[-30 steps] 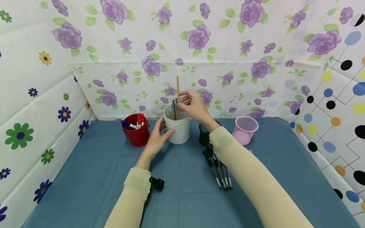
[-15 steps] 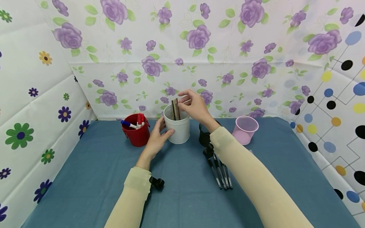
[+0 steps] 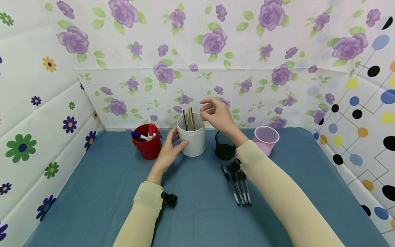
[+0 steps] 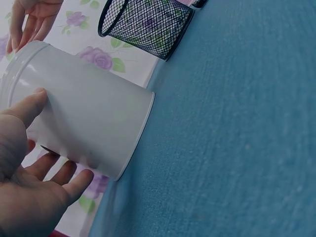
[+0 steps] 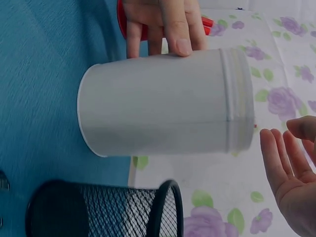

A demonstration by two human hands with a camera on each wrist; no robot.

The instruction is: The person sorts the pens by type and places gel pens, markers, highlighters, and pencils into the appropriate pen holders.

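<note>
My left hand [image 3: 168, 152] grips the cup [image 3: 195, 142]; pencils [image 3: 192, 119] lean inside. My right hand [image 3: 218, 115], fingers relaxed and empty, hovers beside the cup's top.

Blue cloth [image 3: 197, 212], white cup [image 3: 193, 143], other cups [image 3: 149, 149], pens [image 3: 239, 188]

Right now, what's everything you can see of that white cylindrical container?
The white cylindrical container looks like painted metal, with a raised ring below its open rim. It stands upright on the blue cloth, with several thin, pencil-like sticks leaning inside. The person's left hand holds its side; the right hand is nearby, not touching it.
</note>
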